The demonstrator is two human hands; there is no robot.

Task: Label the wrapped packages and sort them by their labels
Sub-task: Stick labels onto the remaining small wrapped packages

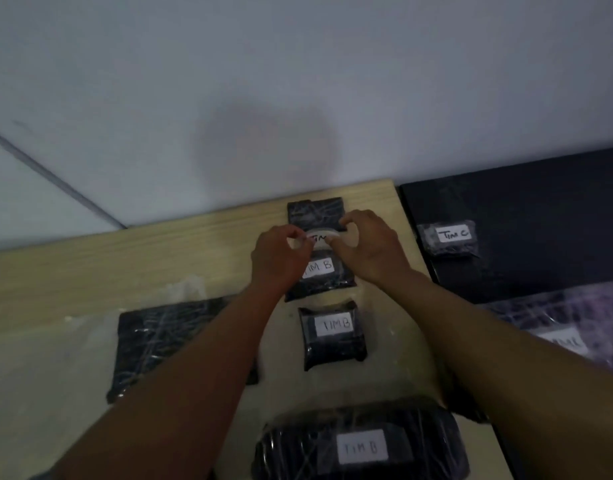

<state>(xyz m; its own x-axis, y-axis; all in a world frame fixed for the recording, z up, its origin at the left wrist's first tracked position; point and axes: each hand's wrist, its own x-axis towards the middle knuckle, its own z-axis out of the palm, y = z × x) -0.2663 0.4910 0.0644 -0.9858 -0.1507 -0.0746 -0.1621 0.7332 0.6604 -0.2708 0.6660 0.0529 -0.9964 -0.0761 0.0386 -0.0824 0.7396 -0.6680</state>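
Both hands meet over the far end of the light wooden surface [90, 271]: the left hand [280, 258] and the right hand [367, 247] each pinch one end of a white label [319, 237] between curled fingertips, its writing only partly readable. The label sits over the near edge of a black wrapped package [315, 211] at the back of the surface. Just nearer lies a second package [324, 277] labelled "TIM B", partly under the hands, then a third "TIM B" package [332, 336], and a larger "TIM B" package [360, 445] at the bottom edge, all in a line. A flat unlabelled package [149, 344] lies left, under the left forearm. To the right, on a dark surface [540, 188], rests a package marked "TIM C" [450, 237].
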